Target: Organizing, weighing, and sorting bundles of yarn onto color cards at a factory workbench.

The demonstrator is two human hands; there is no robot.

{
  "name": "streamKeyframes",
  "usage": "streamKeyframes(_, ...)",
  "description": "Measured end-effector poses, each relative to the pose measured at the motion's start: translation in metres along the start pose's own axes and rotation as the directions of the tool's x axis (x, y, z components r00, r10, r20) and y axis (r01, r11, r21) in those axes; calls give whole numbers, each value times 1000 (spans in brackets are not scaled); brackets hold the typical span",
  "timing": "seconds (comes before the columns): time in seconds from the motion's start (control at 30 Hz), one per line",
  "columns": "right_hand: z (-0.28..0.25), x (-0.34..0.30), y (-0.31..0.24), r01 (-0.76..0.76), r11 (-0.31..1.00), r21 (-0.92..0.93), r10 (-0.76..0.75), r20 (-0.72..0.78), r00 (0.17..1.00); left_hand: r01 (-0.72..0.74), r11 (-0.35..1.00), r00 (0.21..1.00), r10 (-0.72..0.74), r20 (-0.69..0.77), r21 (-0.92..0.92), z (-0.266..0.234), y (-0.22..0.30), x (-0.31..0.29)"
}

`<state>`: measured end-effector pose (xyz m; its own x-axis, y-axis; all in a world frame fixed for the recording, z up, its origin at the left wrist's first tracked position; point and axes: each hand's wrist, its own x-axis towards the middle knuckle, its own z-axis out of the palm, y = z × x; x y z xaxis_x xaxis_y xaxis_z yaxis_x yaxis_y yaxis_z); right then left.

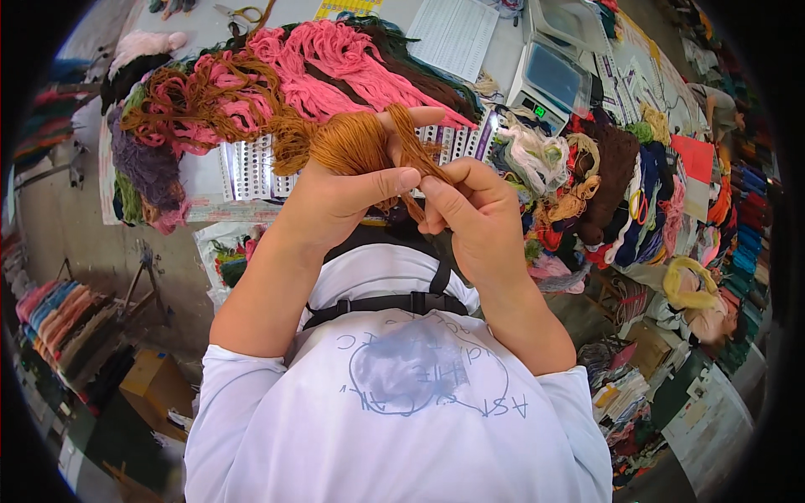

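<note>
A thick bundle of golden-brown yarn [352, 142] lies across my left hand [348, 189], gathered into a rounded bulge with loose ends trailing to the left. The left index finger stretches out through a loop of the strands, and the thumb presses toward the bundle. My right hand [474, 201] pinches the right-hand part of the same yarn between thumb and fingers, close to the left thumb tip. Just beyond the hands, pink yarn [327, 63] and loose brown yarn [189, 101] are heaped on the table. White cards with rows of holes [247, 172] lie partly under my forearms.
A digital scale [549, 80] stands at the back right beside a printed sheet [453, 33]. Scissors [243, 13] lie at the far left. Mixed skeins [620, 176] pile along the table's right side. A cardboard box [157, 390] stands on the floor at left.
</note>
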<state>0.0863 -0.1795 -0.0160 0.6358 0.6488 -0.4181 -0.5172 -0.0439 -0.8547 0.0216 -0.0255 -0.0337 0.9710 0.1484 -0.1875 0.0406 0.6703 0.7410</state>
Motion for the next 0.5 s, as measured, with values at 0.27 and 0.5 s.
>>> streamKeyframes(0.27, -4, 1, 5, 20, 900, 436, 8, -62, 998, -36, 999, 996, 39, 80, -41, -1, -9, 8)
streamKeyframes(0.5, -27, 7, 8, -17, 858, 513, 42, -39, 998, 214, 911, 937, -89, 338, -353, -14, -2, 16)
